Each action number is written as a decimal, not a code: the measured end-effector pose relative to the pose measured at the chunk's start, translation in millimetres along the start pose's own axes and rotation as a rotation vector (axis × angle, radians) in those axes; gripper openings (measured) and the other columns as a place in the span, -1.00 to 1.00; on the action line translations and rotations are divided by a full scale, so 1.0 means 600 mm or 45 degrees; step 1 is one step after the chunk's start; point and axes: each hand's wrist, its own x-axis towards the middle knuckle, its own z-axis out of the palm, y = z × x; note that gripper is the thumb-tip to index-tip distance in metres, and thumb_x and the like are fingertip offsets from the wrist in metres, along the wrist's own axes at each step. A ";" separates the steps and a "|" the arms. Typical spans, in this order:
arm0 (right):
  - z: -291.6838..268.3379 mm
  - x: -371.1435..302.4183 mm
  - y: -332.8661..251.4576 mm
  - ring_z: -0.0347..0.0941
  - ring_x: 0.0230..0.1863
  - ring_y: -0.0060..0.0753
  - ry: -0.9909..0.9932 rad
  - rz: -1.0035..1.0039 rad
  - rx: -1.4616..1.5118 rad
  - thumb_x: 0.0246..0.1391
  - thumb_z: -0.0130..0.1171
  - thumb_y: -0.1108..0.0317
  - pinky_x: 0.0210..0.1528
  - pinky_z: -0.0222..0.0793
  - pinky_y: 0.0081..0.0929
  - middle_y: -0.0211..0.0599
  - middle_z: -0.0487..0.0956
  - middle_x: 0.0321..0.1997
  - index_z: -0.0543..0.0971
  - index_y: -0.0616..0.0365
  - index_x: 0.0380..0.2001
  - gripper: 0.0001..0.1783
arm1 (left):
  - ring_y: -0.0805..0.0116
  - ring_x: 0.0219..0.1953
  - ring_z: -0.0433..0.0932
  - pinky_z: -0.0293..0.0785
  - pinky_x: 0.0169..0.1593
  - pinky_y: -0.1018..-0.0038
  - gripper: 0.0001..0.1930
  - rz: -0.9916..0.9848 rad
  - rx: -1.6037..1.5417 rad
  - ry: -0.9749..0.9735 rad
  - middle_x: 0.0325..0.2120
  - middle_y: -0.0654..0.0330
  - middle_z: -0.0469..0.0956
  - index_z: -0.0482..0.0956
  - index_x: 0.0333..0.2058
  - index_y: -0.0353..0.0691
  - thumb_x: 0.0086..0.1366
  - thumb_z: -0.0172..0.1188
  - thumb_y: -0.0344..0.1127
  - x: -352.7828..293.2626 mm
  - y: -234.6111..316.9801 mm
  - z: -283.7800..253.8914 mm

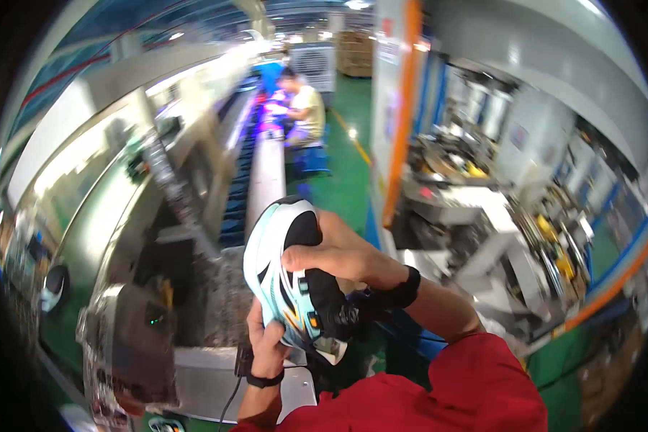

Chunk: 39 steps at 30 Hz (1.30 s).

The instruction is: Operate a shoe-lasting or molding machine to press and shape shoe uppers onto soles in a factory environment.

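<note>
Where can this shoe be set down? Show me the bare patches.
The grey panel has a small bare patch between the dark unit and the cable below the left hand. Green floor shows bare between the seated co-worker and the orange-edged machine. That machine's inside is crowded with metal parts.

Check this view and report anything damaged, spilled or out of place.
Nothing clearly stands out. The shoe, gripped by the left hand and right hand, shows no obvious damage; I see no spill, though blur could hide small flaws.

Shoe (284,288) between left hand (268,344) and right hand (331,258), conveyor (266,169) ahead, co-worker (307,111) at its right, machine (540,137) at right
</note>
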 end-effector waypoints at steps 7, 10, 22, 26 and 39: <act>-0.213 -0.378 0.101 0.43 0.01 -0.46 1.046 0.171 0.450 0.24 0.05 0.02 -0.06 0.40 -0.50 -0.24 0.48 0.08 0.18 0.14 0.32 -0.30 | 0.27 0.04 0.52 0.45 0.12 0.34 -0.50 -0.565 -0.481 -0.171 0.05 0.06 0.48 0.26 0.21 -0.39 0.35 0.10 -0.35 0.020 -0.225 0.247; -0.258 -0.511 0.109 0.42 0.01 -0.47 1.099 0.177 0.306 0.06 0.23 -0.17 -0.02 0.41 -0.48 -0.26 0.44 0.10 0.15 0.12 0.34 -0.06 | 0.35 0.02 0.49 0.42 0.10 0.41 -0.47 -0.666 -0.179 -0.261 0.03 0.14 0.48 0.21 0.26 -0.38 0.35 0.09 -0.41 0.009 -0.316 0.357; -0.417 -0.884 0.064 0.45 -0.21 -0.55 2.290 0.165 -0.318 -0.21 0.31 0.45 -0.10 0.39 -0.58 -0.36 0.53 -0.17 0.46 0.23 0.01 -0.40 | 0.29 0.11 0.46 0.35 0.15 0.43 -0.34 -0.939 0.447 -0.858 0.05 -0.06 0.49 0.31 0.17 -0.43 0.28 0.21 -0.04 0.060 -0.774 0.677; -0.408 -0.925 0.012 0.44 -0.18 -0.52 2.581 0.264 -0.626 -0.18 0.14 0.53 -0.08 0.39 -0.57 -0.33 0.50 -0.13 0.43 0.27 0.02 -0.44 | -0.02 -0.02 0.55 0.40 0.08 0.27 -0.26 -0.555 0.772 -0.957 -0.07 -0.20 0.55 0.38 0.07 -0.45 0.04 0.36 -0.03 0.121 -0.952 0.749; -0.637 -0.951 -0.050 0.42 -0.19 -0.55 2.459 0.637 -1.079 -0.17 0.17 0.48 -0.08 0.36 -0.57 -0.38 0.51 -0.20 0.49 0.27 -0.07 -0.53 | 0.30 -0.43 0.63 0.49 -0.44 0.39 -0.77 -1.392 0.343 -0.491 -0.38 0.15 0.64 0.59 -0.28 -0.35 0.08 0.35 -0.39 0.216 -1.070 0.765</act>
